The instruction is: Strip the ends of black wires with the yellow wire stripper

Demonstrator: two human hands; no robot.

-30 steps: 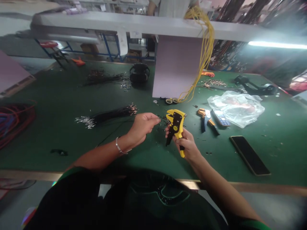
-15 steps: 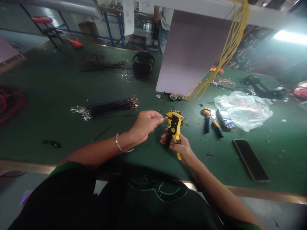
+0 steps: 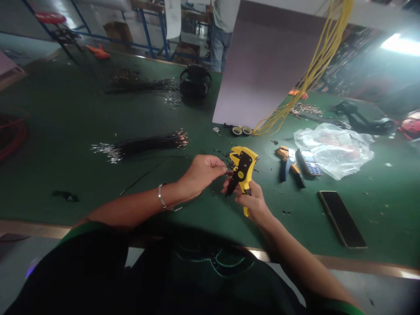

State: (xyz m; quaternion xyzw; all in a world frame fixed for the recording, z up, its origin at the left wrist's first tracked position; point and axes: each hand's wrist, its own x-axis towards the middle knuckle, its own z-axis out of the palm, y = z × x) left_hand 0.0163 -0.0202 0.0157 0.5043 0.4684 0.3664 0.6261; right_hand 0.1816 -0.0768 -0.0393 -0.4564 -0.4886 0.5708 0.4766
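The green table (image 3: 75,116) looks smooth and flat, with a matt surface and a paler edge strip. On its right part lies a clear plastic bag (image 3: 334,151), thin and crumpled, very light I think. Beyond the left forearm rests a long bundle of black wires (image 3: 147,144), silvery at one end and coppery at the other; it should be springy, and is best taken around the middle, because the bare tips may bend. The yellow and black hand tool (image 3: 244,164) stands head upward in the right hand (image 3: 252,201), whose fingers are wrapped around its handles. It looks rigid and of moderate weight, so the handles are the proper place to hold. Just beside its head is the left hand (image 3: 200,175), its fingertips narrow in a pinch, as I judge on the end of a thin black wire (image 3: 136,181); this wire should be light and flexible, easier to guide when gripped near its tip. Smallest are the whitish pieces (image 3: 216,130), scattered loosely beyond the hands
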